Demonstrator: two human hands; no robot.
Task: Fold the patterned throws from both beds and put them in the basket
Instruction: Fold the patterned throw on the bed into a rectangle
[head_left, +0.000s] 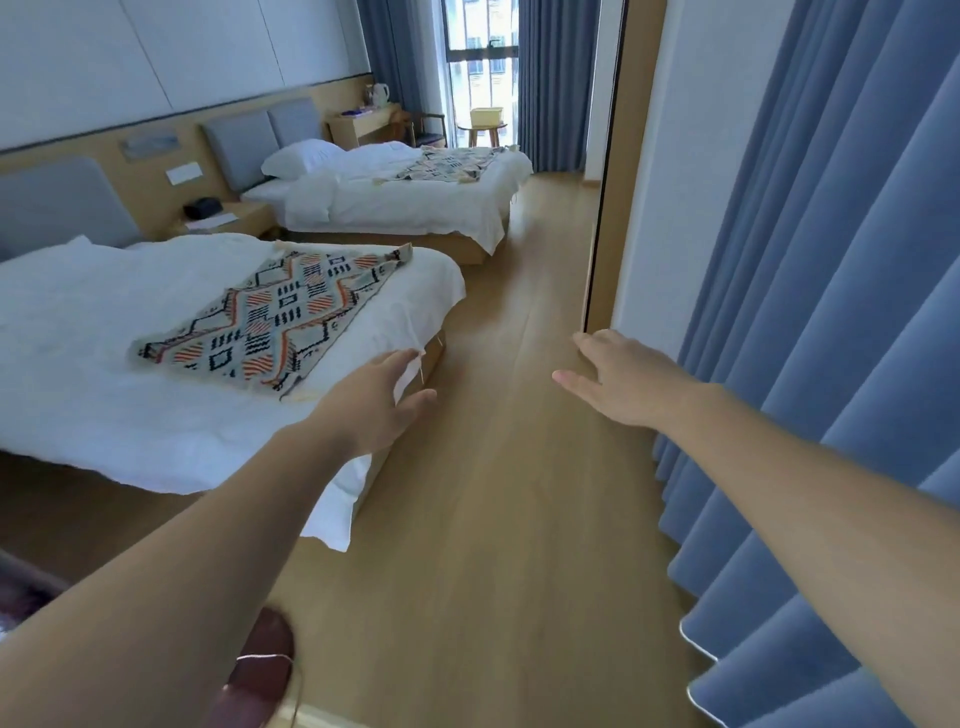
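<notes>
Soft daylight from the far window (480, 67), slightly blown out, wide-angle bending at edges, perhaps mild blur

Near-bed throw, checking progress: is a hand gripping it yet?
No: the near-bed throw lies flat, and the left hand and right hand are open, apart from it.

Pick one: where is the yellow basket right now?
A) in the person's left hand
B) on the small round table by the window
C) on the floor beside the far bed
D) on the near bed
B: the basket sits on the small round table in front of the window, beyond the far bed; the left hand and right hand hold nothing.
</notes>
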